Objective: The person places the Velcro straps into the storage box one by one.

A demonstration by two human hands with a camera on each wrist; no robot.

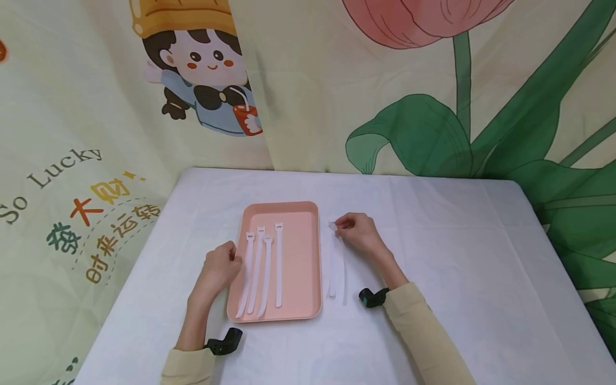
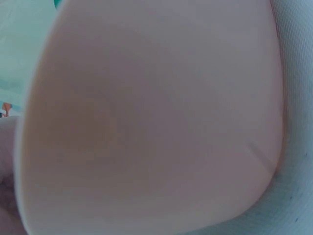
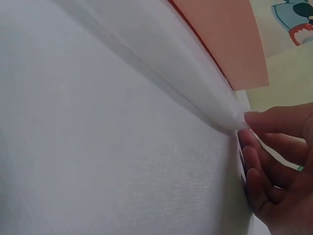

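A pink rectangular tray (image 1: 300, 267) lies on the white-covered table. In it are several white cable tie straps (image 1: 279, 267) with slotted heads, roughly parallel, towards its left side. My left hand (image 1: 220, 266) has its fingers curled at the tray's left rim and grips it; the tray's pink wall (image 2: 156, 122) fills most of the left wrist view, hiding much of that hand. Just right of the tray, my right hand (image 1: 358, 231) pinches the far end of another white strap (image 1: 331, 267) between thumb and finger. That strap (image 3: 195, 90) stretches away from the fingertips in the right wrist view.
The white tablecloth (image 1: 457, 256) extends to the right and in front of the tray. Behind the table hangs a printed cloth (image 1: 303, 107) with a cartoon figure and a large flower. A black wrist camera (image 1: 226, 341) sits near the tray's lower left corner.
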